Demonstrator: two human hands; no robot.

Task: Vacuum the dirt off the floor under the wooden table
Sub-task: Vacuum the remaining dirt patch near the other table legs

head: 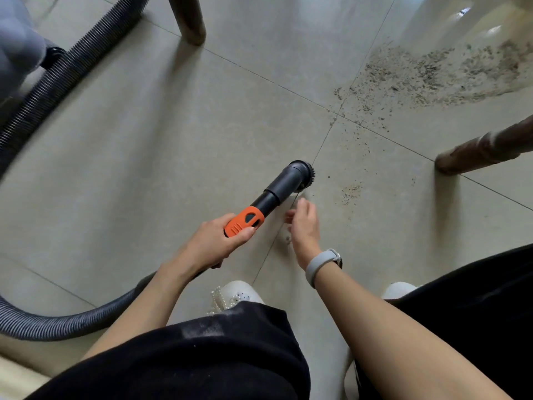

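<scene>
Nozzle [284,186] angled up-right toward dirt [432,73]

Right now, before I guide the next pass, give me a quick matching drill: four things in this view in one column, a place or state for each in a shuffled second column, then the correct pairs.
Things
1. left hand
2. right hand
3. brush nozzle
4. big dirt patch

Places or states
A. spread over the tiles at upper right
B. grips the orange handle
C. beside the wand, holding nothing, blurred
D. near the tile seam, left of a small dirt speck cluster

Pairs: 1-B, 2-C, 3-D, 4-A
</scene>
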